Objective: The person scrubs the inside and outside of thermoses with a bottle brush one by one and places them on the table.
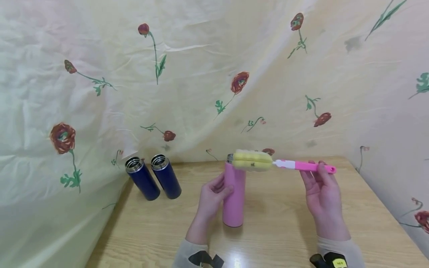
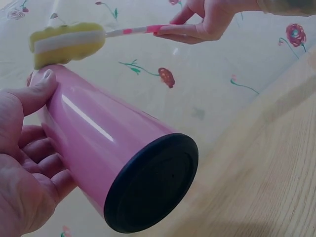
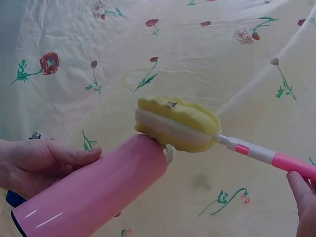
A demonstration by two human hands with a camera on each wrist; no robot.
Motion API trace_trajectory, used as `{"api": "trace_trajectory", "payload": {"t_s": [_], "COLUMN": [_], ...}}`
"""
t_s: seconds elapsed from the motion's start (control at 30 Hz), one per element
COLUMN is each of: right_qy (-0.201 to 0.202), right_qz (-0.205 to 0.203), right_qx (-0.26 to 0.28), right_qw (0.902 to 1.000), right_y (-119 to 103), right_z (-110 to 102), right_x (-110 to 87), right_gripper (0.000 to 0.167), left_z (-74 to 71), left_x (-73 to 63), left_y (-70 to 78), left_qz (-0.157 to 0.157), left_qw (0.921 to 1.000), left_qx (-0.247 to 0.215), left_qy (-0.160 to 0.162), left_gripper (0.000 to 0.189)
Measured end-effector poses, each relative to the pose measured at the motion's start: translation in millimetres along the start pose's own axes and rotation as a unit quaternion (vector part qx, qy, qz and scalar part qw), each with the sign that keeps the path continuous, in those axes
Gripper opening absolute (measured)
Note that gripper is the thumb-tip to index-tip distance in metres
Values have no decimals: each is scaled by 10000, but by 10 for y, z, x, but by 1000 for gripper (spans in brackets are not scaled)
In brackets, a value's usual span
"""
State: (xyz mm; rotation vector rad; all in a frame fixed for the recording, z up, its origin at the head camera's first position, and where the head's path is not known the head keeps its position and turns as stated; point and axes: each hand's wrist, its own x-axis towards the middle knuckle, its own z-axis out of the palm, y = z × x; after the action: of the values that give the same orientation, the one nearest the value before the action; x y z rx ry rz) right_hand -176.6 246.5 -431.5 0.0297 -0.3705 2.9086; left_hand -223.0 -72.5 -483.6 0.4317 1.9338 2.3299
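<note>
My left hand (image 1: 212, 197) grips a pink bottle (image 1: 234, 197) around its upper side, thumb across the front. The bottle's black base (image 2: 153, 182) faces the left wrist camera. In my right hand (image 1: 324, 193) is a bottle brush, pinched by its pink handle (image 1: 313, 167) between thumb and fingers. The brush's yellow and white sponge head (image 3: 177, 123) lies sideways over the bottle's mouth, right at the rim, and covers most of the opening in the head view. Its white neck (image 3: 252, 149) joins the sponge to the handle.
Two dark blue bottles (image 1: 165, 176) with bare metal rims, lids off, stand at the back left of the wooden table (image 1: 275, 230). A flower-printed cloth (image 1: 194, 93) hangs behind the table and along both its sides.
</note>
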Motion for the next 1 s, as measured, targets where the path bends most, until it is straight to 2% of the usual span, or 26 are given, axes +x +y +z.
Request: {"api": "trace_trajectory", "payload": {"t_s": [0.23, 0.43, 0.77, 1.0], "right_qy": [-11, 4, 34, -276], "right_qz": [-75, -80, 93, 267], "right_qx": [-348, -733, -1020, -1569], "right_qw": [9994, 9973, 9947, 9869], "right_y": [60, 76, 84, 98], "right_z": [-11, -30, -45, -90], "right_x": [17, 12, 25, 48], "right_gripper": [8, 11, 10, 6], "left_z": [2, -5, -13, -35], "left_x": [-5, 3, 2, 9], "left_y": [20, 39, 80, 70], "left_qz": [-62, 47, -182, -217], "left_qw": [9998, 9995, 9983, 9972], "left_qx": [15, -47, -257, -275], "left_qy": [210, 298, 481, 663], "left_gripper": [68, 64, 64, 61]}}
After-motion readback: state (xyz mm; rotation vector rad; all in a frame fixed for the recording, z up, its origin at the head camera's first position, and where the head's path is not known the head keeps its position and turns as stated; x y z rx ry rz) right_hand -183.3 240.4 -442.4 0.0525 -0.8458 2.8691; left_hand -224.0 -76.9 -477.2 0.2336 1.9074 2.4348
